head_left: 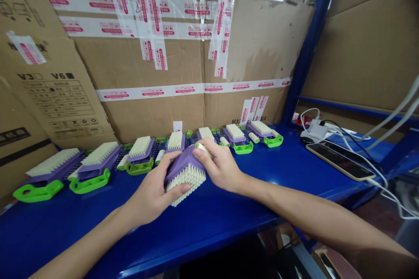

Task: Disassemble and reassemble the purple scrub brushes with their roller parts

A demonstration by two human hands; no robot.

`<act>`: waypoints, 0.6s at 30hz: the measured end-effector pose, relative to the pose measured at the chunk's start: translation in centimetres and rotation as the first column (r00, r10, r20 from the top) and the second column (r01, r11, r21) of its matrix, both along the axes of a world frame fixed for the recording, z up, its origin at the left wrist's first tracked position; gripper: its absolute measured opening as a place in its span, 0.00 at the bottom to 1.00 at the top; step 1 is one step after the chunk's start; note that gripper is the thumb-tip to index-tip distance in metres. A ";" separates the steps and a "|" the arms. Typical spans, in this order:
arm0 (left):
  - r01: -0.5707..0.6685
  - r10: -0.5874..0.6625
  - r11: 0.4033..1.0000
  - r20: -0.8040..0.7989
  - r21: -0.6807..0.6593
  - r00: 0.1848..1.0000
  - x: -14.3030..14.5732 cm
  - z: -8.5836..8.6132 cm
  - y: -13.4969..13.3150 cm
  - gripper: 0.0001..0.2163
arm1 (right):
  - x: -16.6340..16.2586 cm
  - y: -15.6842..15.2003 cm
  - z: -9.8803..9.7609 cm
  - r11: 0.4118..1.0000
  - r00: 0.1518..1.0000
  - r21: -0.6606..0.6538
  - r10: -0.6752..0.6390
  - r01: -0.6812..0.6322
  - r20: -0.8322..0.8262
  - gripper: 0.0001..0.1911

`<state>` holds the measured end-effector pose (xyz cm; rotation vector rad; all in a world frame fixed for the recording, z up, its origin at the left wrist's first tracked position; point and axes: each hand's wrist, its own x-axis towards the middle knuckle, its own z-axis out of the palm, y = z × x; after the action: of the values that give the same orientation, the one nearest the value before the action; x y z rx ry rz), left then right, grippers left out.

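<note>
A purple scrub brush with dense cream bristles is held tilted above the blue shelf, its bristles facing down toward me. My left hand is closed around its left end, with the thumb across the bristles. At the other end, my right hand is closed, its thumb and fingers on a whitish rounded part with a bit of green at the tip. The palm side of the right grip is hidden. Just behind the hands, a similar brush lies bristles up on the shelf.
Several like brushes stand in a row along the cardboard wall, with bright green brackets and white rollers beside them. A phone, a power adapter and white cables occupy the right side of the blue shelf.
</note>
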<state>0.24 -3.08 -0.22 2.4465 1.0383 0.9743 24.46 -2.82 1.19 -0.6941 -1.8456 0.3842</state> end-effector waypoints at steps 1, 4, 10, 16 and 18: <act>-0.005 0.005 1.000 0.011 0.001 1.000 -0.1 -0.1 0.0 0.31 | -0.1 0.1 0.0 1.000 1.000 -0.014 0.013 -0.013 -0.023 0.16; 0.001 -0.001 1.000 0.014 -0.029 1.000 -0.1 -0.3 0.0 0.32 | -0.1 0.8 0.2 0.997 0.996 -0.071 0.017 -0.023 -0.089 0.21; 0.037 -0.037 0.994 0.003 -0.100 0.999 0.2 -0.7 0.2 0.31 | 0.8 1.7 0.8 0.994 0.997 -0.105 0.011 -0.019 -0.074 0.24; 0.006 -0.007 0.999 -0.003 -0.051 1.000 -0.1 -0.7 0.6 0.30 | 0.6 0.7 0.2 0.993 0.980 -0.115 0.050 -0.029 0.191 0.21; 0.015 -0.015 0.999 -0.005 -0.048 1.000 -0.2 -0.7 0.7 0.29 | 0.5 0.7 0.0 0.991 0.980 -0.134 0.042 -0.016 0.195 0.21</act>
<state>0.08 -2.36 -0.95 2.4164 1.0313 0.9283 24.96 -2.10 1.14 -0.8205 -2.0336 0.4736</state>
